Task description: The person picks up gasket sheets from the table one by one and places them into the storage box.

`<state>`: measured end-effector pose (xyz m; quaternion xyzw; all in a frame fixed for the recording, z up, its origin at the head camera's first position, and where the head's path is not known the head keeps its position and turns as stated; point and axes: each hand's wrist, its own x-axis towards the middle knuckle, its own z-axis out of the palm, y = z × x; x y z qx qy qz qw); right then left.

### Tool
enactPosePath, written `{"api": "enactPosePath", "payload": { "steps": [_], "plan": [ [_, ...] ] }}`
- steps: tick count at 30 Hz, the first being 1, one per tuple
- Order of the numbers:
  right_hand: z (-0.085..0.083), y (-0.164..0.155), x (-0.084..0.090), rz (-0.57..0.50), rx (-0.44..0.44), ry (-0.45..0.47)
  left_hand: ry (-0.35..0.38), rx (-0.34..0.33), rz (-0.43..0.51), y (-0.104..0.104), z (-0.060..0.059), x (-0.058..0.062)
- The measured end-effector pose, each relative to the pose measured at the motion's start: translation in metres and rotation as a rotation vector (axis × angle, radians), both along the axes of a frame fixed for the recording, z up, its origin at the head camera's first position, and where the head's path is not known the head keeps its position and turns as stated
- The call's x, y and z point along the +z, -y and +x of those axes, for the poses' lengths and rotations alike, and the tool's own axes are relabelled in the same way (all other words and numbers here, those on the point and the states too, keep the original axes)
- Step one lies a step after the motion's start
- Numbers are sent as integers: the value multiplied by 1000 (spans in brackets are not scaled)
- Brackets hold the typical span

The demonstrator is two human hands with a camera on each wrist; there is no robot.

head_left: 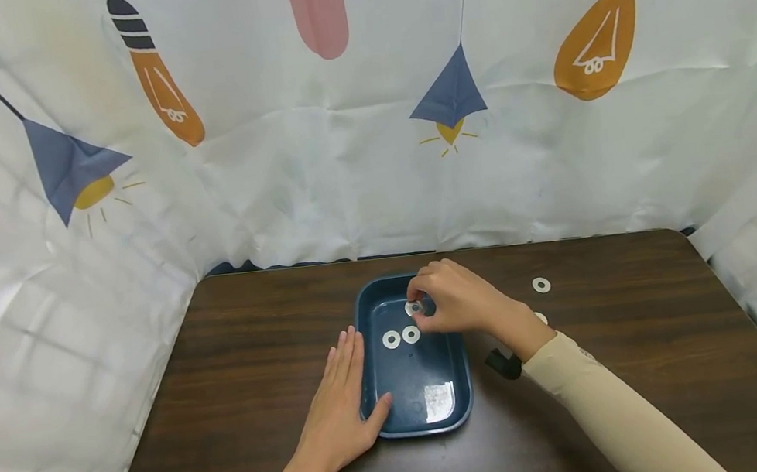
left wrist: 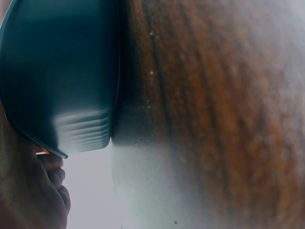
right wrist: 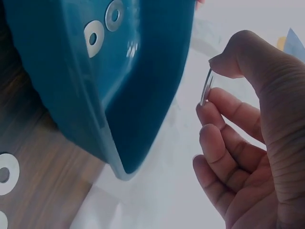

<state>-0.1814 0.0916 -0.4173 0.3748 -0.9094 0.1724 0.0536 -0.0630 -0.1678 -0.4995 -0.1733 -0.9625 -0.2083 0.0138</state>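
Dark wood desk (head_left: 238,361) carries a blue tray (head_left: 450,407). Right hand (head_left: 459,301) pinches a washer (head_left: 414,307) over it, placement under way; release needs lowering. Left hand (head_left: 338,408), fingers flat, steadies the tray.

A dark blue rectangular plastic tray (head_left: 461,382) sits at the centre of the brown wooden bench (head_left: 645,361), with two flat round metal washers (head_left: 401,337) lying side by side inside it, toward its 12 o'clock half. The left hand (head_left: 341,404) rests flat on the bench against the tray's 9 o'clock wall, and the right hand (head_left: 456,297) is over the tray's 12 o'clock end, pinching a third flat metal washer (head_left: 414,308). At 3 o'clock from the tray, well apart from it, another metal washer (head_left: 541,285) lies on the bench, with a further one (head_left: 540,317) just behind the right wrist.
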Motion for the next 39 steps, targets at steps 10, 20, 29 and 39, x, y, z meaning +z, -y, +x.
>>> {"api": "enactPosePath", "payload": {
  "steps": [10, 20, 29, 39],
  "plan": [
    [-10, 13, -1, 60, 39, -31, -29, 2, -1, 1, 1, -2],
    [-20, 22, 0, 75, 65, -29, -24, 1, -6, 2, 1, -1],
    [-21, 29, 3, 63, 82, 29, -16, -2, 3, 1, 1, -2],
    [-16, 30, 6, 113, 9, 99, 0, -3, 2, 2, -1, -2]
  ]
}}
